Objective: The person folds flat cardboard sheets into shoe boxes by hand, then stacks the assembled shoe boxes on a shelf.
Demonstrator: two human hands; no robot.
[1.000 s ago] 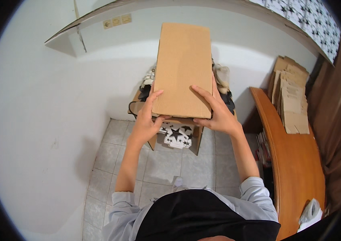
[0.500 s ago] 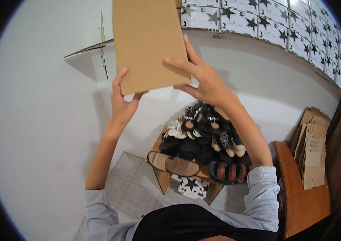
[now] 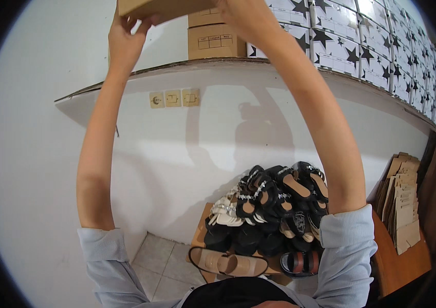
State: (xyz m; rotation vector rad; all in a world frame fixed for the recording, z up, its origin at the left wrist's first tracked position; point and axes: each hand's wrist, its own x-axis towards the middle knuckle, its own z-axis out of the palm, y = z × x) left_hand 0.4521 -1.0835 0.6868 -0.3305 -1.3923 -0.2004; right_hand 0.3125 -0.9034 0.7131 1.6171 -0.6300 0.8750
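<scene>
The cardboard box (image 3: 164, 9) was plain brown and straight-edged, with only its lower near part in view at the upper edge. It was held up in the air, level with the shelf, in both hands: the left hand (image 3: 127, 43) grasped its near left corner, while the right hand (image 3: 248, 19) gripped its right end, most of those fingers cut off by the frame. Half a second before, the box had been lower, with much of its broad face visible; now the arms were raised further, and a stack of brown cartons (image 3: 217, 43) showed beyond it. Below, a wooden worktop (image 3: 197, 233) bore beige sandals (image 3: 228, 263) at its front edge, a black-and-brown sandal (image 3: 300, 263) to their right, and a heap of black shoes (image 3: 284, 187), some with glittering straps. To the right, flattened cardboard (image 3: 402, 205) leaned over a desk-like orange-brown surface (image 3: 405, 262). Grey tiles (image 3: 153, 254) met the white wall, where three switch plates (image 3: 174, 98) sat under the shelf (image 3: 212, 60). Along it, right of the cartons, ran rows of star-patterned white boxes (image 3: 336, 56).
</scene>
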